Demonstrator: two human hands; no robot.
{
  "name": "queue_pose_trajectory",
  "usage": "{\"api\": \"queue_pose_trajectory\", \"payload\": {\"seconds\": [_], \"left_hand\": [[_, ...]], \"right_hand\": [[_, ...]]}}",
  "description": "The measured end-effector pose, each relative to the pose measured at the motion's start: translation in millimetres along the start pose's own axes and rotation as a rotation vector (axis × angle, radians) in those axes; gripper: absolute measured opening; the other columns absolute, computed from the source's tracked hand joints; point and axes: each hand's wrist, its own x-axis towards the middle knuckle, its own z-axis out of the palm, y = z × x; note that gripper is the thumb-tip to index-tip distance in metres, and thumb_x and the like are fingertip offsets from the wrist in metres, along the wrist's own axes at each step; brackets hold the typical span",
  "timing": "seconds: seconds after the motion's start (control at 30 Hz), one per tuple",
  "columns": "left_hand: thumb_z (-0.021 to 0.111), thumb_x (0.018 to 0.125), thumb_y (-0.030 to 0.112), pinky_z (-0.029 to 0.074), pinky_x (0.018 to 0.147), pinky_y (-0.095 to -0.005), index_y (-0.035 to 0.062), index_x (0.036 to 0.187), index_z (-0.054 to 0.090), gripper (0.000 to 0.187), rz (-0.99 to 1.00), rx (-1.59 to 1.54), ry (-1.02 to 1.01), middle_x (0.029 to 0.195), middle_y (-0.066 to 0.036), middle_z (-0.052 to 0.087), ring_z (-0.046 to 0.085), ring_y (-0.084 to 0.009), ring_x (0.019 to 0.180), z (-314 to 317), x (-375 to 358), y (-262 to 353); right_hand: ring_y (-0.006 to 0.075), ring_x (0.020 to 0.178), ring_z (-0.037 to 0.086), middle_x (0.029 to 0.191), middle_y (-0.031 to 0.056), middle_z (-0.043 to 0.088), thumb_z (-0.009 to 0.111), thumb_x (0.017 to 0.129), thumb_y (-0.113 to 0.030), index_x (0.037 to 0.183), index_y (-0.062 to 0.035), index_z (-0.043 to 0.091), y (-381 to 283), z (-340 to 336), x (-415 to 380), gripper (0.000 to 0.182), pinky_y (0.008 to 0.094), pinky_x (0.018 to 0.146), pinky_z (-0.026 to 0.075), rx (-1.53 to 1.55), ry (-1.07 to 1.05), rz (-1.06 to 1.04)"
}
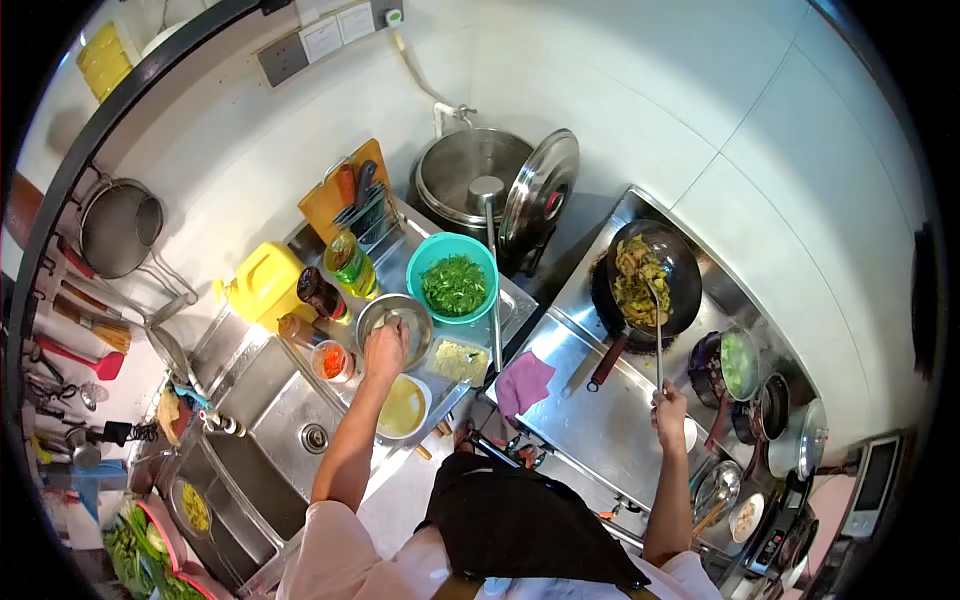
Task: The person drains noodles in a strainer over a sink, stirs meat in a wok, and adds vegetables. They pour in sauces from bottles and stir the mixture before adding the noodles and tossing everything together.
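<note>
Left hand [385, 350] inside steel bowl [395, 325] — fingertips hidden, right hand [668, 408] gripping ladle [657, 330]

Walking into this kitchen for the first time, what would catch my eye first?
Probably the black wok of yellowish stir-fry on the steel cooktop to the right, where the right hand holds a long-handled ladle dipped into the food. Next, the teal bowl of chopped greens at the centre, with the left hand reaching into a steel bowl just beside it. The bright yellow jug left of them stands out too.
</note>
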Motion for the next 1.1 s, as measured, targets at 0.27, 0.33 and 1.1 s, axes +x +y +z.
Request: {"api": "queue_pose_trajectory", "payload": {"seconds": [0.27,0.33,1.1], "left_hand": [[0.051,0.091,0.024,0.048,0.073,-0.0437,0.0019,0.096,0.065,0.027,-0.174,-0.287,0.031,0.079,-0.022,0.065,0.063,-0.0395,0.079,6.3,-26.5,-19.5],[0.053,0.091,0.026,0.049,0.075,-0.0401,0.0025,0.100,0.065,0.028,-0.176,-0.309,0.005,0.080,-0.021,0.065,0.064,-0.0360,0.080,4.2,-39.2,-27.0],[0.054,0.090,0.019,0.055,0.055,-0.0350,-0.0013,0.100,0.047,0.024,-0.963,-1.322,-0.037,0.080,-0.012,0.052,0.059,-0.0214,0.063,166.4,-110.0,25.9]], "right_hand": [[0.0223,0.059,0.059,0.075,0.0115,0.061,0.056,0.084,-0.007,0.126,-0.0023,0.053,29.6,-5.7,24.2,0.043,0.0335,0.052,0.046,-0.341,0.110,-0.225],[0.0296,0.070,0.065,0.085,0.0183,0.067,0.058,0.082,-0.006,0.124,-0.0007,0.054,29.5,-2.5,27.2,0.043,0.0373,0.062,0.051,-0.570,0.197,-0.404],[0.0066,0.038,0.035,0.057,-0.0026,0.043,0.047,0.096,-0.022,0.135,-0.0106,0.047,-49.2,-47.6,-86.3,0.040,0.0234,0.032,0.027,-0.020,-0.319,0.056]]}}
